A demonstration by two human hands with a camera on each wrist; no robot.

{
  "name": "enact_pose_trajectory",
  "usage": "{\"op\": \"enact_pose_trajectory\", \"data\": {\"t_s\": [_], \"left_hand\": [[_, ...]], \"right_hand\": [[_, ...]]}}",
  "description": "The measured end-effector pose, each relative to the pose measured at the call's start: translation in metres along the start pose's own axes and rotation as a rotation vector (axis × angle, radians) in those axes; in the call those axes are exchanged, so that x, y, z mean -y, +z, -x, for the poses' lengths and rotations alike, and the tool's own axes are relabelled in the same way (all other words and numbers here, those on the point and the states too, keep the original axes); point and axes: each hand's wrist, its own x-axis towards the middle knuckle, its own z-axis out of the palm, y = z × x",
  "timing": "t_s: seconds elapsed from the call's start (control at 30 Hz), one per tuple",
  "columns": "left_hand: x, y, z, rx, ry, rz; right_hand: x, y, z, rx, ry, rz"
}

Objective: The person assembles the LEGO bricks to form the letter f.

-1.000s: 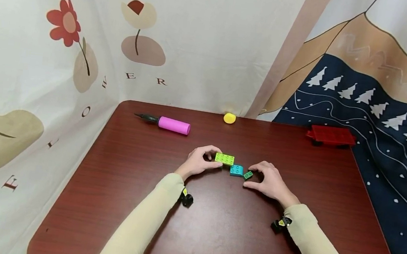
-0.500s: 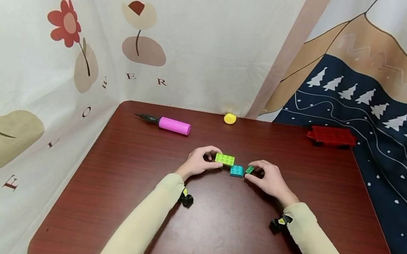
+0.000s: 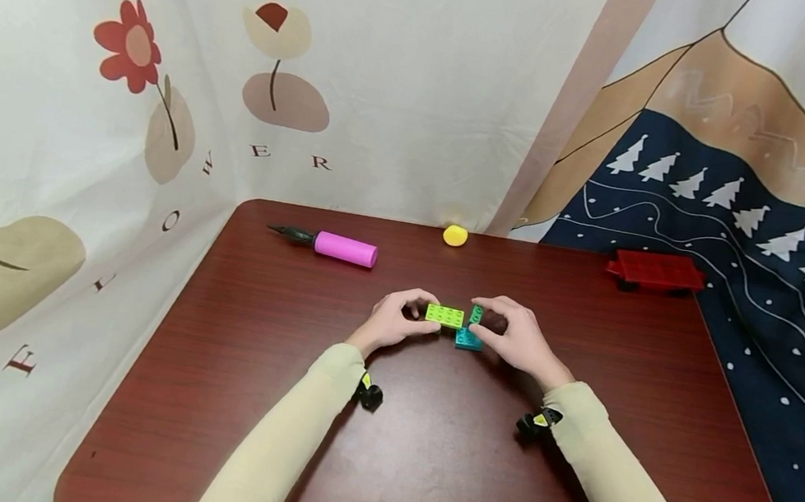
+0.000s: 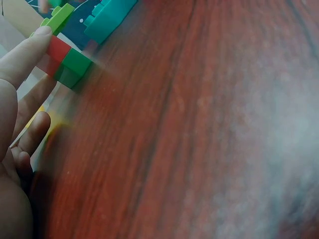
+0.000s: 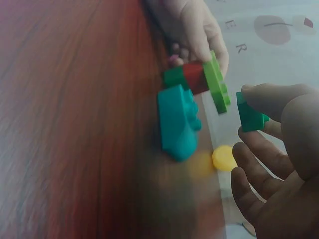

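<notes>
My left hand [image 3: 392, 319] pinches a small stack of toy building bricks between thumb and finger. A lime-green brick [image 3: 444, 315] tops that stack, over a red brick [image 4: 59, 48] and a green brick [image 4: 74, 68] at the table. My right hand [image 3: 522, 341] holds a small green brick [image 5: 250, 117] by thumb and index finger, raised just right of the lime one and apart from it in the right wrist view. Beside the stack, a teal brick [image 3: 468, 340] with a rounded end [image 5: 182, 144] sits on the table, touched by neither hand as far as I see.
Toward the back of the brown table [image 3: 393, 465] lie a pink cylinder with a black pointed tip [image 3: 345, 249] and a round yellow piece [image 3: 455, 235]. A red toy wagon [image 3: 657, 270] stands at the back right corner. Printed curtains [image 3: 419, 104] hang behind.
My right hand has taken hold of the small green brick, lifted it and carried it left and back over the teal brick, toward the stack. The left hand stays put.
</notes>
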Motion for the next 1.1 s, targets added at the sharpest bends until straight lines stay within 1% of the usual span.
{"op": "enact_pose_trajectory", "data": {"t_s": [0.23,0.5,0.63,1.1], "left_hand": [[-0.001,0.000,0.001,0.005,-0.004,0.004],[-0.001,-0.001,0.000,0.003,0.005,0.001],[-0.001,-0.001,0.001,0.002,0.009,0.000],[0.002,0.000,-0.001,0.013,0.009,-0.008]], "right_hand": [[0.011,0.013,-0.013,-0.003,0.017,-0.085],[0.014,0.024,-0.022,-0.024,-0.063,-0.107],[0.014,0.028,-0.025,-0.026,-0.074,-0.098],[0.014,0.037,-0.030,-0.013,-0.039,-0.105]]}}
